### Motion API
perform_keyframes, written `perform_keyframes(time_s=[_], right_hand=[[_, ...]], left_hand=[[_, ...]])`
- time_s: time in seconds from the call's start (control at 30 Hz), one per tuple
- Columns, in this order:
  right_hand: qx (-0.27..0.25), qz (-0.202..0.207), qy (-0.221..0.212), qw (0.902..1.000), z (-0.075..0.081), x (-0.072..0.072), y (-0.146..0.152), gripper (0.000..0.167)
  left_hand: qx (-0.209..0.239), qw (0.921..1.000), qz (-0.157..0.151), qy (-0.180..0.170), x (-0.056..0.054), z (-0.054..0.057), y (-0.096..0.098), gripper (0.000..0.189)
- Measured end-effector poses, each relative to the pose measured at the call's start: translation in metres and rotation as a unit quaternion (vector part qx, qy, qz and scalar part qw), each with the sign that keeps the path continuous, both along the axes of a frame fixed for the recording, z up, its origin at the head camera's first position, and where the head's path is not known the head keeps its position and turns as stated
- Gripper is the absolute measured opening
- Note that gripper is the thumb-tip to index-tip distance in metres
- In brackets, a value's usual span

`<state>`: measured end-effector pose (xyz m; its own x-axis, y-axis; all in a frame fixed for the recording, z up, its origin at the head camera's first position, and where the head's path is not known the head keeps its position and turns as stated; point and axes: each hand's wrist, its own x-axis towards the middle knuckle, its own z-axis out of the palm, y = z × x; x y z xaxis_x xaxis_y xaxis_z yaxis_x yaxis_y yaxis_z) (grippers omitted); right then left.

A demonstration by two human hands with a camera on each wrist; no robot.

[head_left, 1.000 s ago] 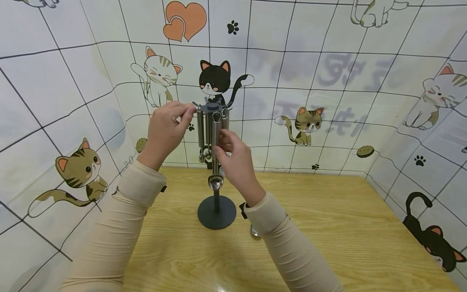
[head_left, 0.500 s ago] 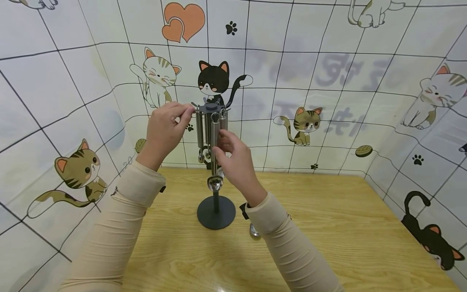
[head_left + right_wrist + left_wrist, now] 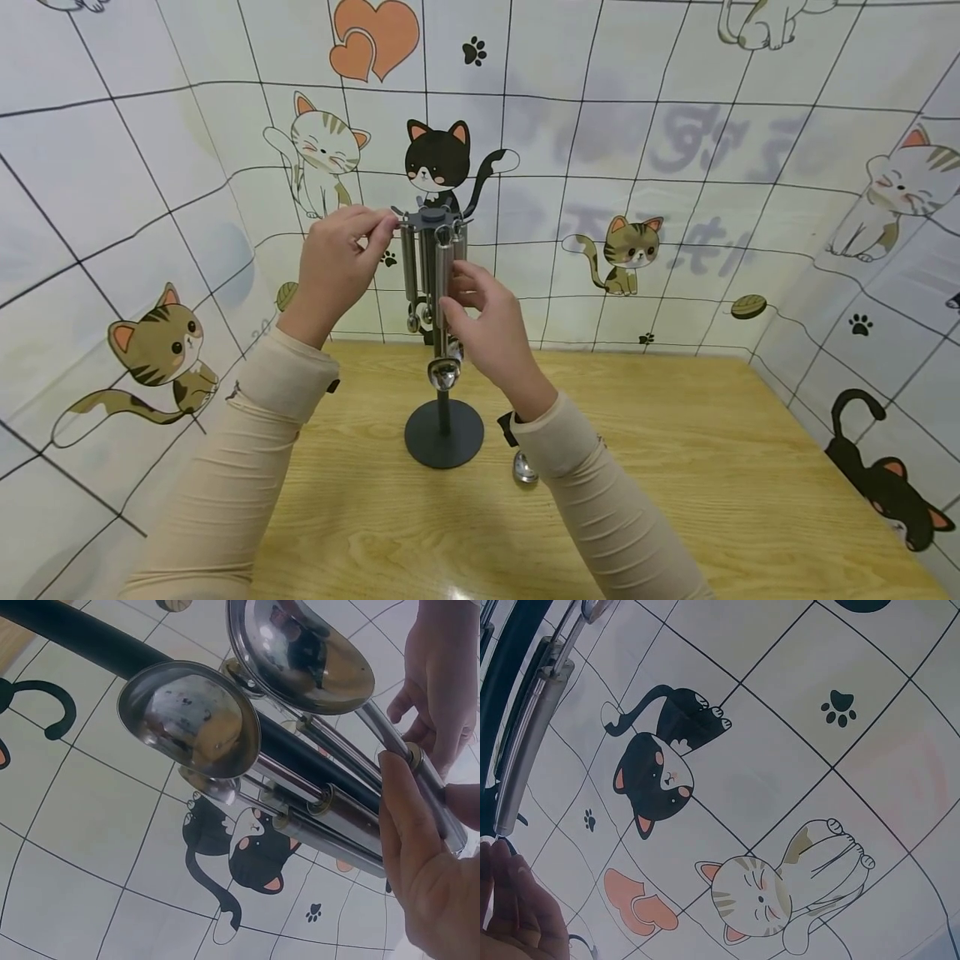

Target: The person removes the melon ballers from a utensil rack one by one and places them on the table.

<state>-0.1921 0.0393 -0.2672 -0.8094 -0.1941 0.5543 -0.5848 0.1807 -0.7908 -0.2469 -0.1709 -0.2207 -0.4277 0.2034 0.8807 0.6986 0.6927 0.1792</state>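
A dark utensil stand rises from a round base, with several metal spoons hanging from its hooked top. My right hand grips the tubular handle of the front metal spoon between thumb and fingers. This spoon's top ring is at a front hook; its bowl points down. In the right wrist view, the gripped spoon's shiny bowl overlaps other hanging spoons. My left hand pinches a hook at the stand's left side. The left wrist view has the left fingertips right at the upper end of a hanging handle.
Another metal spoon lies on the wooden table, right of the stand's base, partly hidden by my right sleeve. A wall covering with printed cats and grid lines surrounds the table at the back and sides.
The right hand and forearm have shifted slightly right, uncovering more of the spoon on the table. The front spoon's ring now sits against the hook. The left hand keeps its pinch.
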Motion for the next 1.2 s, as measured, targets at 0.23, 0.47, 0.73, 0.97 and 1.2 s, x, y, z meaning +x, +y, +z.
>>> perform_keyframes(time_s=[0.23,0.47,0.73,0.97,1.2], right_hand=[[-0.007,0.007,-0.008,0.9999,0.004,0.005,0.006,0.05],[-0.016,0.005,-0.001,0.9999,0.003,0.006,0.016,0.05],[-0.016,-0.003,-0.025,0.9995,0.0,0.006,0.032,0.052],[-0.015,-0.022,-0.059,0.9979,-0.006,-0.001,0.048,0.051],[-0.007,-0.034,-0.112,0.9931,-0.013,-0.005,0.06,0.052]], left_hand=[[0.002,0.9999,-0.002,-0.011,0.0,0.001,0.001,0.028],[0.0,0.9999,0.003,-0.016,0.0,0.002,0.004,0.029],[-0.001,0.9998,0.0,-0.019,0.0,0.003,0.006,0.029],[0.003,0.9997,0.002,-0.022,-0.001,0.002,0.006,0.029],[0.005,0.9996,0.001,-0.027,-0.001,0.0,0.007,0.029]])
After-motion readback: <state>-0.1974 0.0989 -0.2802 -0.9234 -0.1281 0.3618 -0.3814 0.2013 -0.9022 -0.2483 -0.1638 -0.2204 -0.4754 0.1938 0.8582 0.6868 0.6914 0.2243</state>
